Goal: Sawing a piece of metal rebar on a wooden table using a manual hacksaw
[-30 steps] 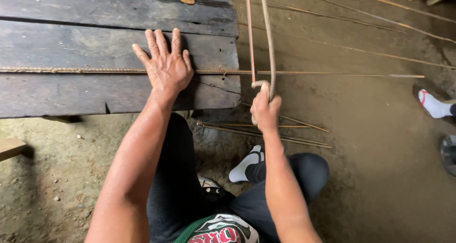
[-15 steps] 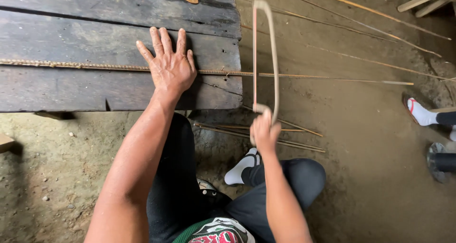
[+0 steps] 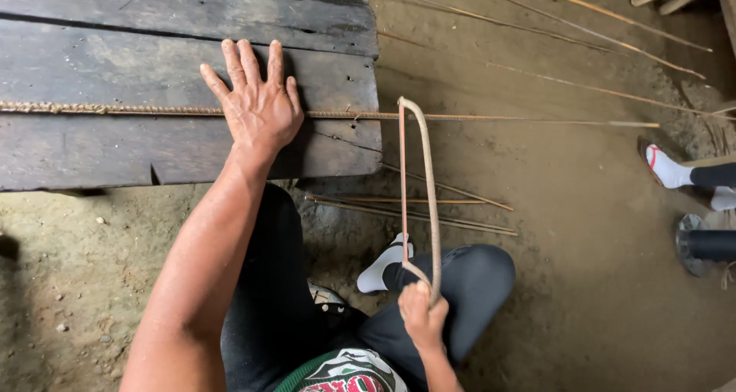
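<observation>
A worker's left hand point(image 3: 257, 104) lies flat, fingers spread and grasping nothing, pinning a long ribbed steel rod point(image 3: 475, 118) across the dark plank table point(image 3: 92, 154). The rod runs from the table's left edge, under the palm, and juts well out over the dirt floor point(image 3: 583, 285) to the right. Just past the table's edge, a bow-shaped hacksaw point(image 3: 418, 185) sits with its far end on the rod, its frame reaching back toward the worker. The right hand point(image 3: 423, 317) is clenched on the saw's near end, above the worker's knee.

The rod looks stiff and heavy, yet its long free end is likely to spring and rattle, so it is best held hard against the planks close to the cut. The saw looks light and thin, best gripped at its handle end.

Compared with a second ago, the right hand has drawn back toward the body and the saw's tip, then out of view beyond the rod, now rests at it. The left hand has stayed put. More thin rods point(image 3: 429, 208) lie on the floor below.
</observation>
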